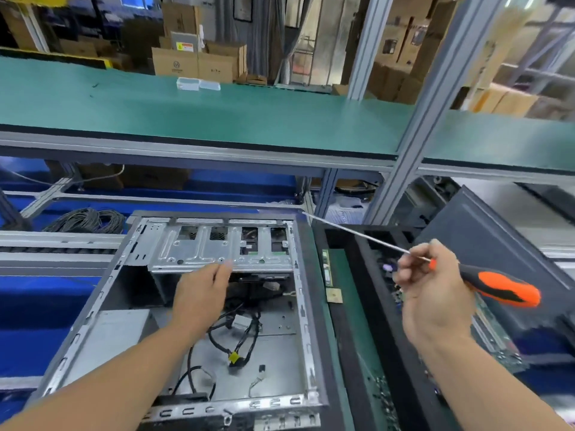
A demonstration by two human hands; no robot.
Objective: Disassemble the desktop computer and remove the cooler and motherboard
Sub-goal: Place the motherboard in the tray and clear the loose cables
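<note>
An open desktop case point(306, 306) lies on its side in front of me, with a metal drive cage point(202, 247) at its far end and loose black cables point(239, 337) on its bare floor. My left hand point(199, 293) reaches into the case, fingers extended and touching the lower edge of the drive cage. My right hand point(432, 293) hovers right of the case and grips a long screwdriver point(501, 289) with an orange and black handle; its thin shaft points up and left. A green circuit board point(494, 331), partly hidden by my right hand, lies to the right.
A black tray point(351, 306) with a green mat and a small board lies between the case and my right hand. A dark side panel point(497, 237) leans at the right. A coil of cable point(90, 219) lies at back left. A green shelf point(217, 110) spans overhead.
</note>
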